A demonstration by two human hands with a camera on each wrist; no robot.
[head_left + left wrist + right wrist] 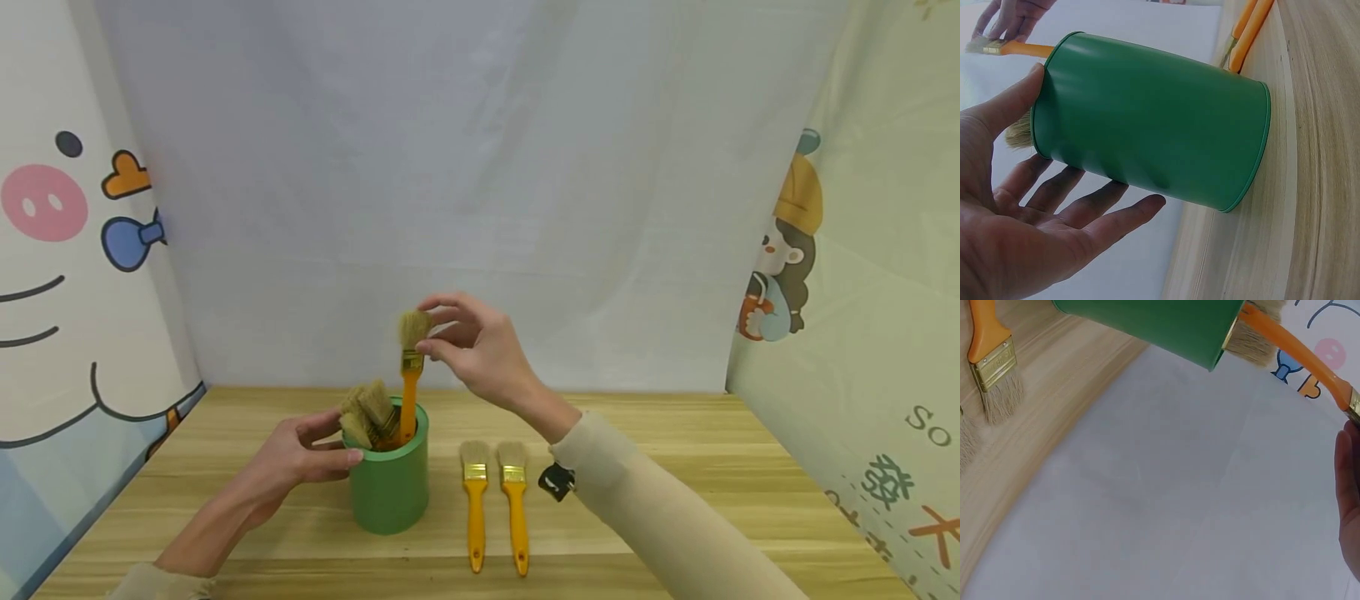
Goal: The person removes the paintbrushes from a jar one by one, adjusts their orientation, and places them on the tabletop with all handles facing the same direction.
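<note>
On the wooden table a green cylindrical container [390,496] stands upright with several paintbrushes [377,404] inside, bristles up. My left hand [300,454] holds its side near the top; in the left wrist view the thumb [1035,81] touches the rim and the fingers lie along the wall. My right hand [480,346], above the container, pinches an orange-handled paintbrush [409,400] near its bristles and metal band. That brush points bristles up, its handle end inside the container's mouth. In the right wrist view only part of the right hand [1349,494] shows at the edge.
Two more orange-handled paintbrushes, one [476,508] nearer the container and one [516,512] to its right, lie side by side on the table [637,508], bristles away from me. A pale cloth [480,192] hangs behind; printed cloths flank both sides.
</note>
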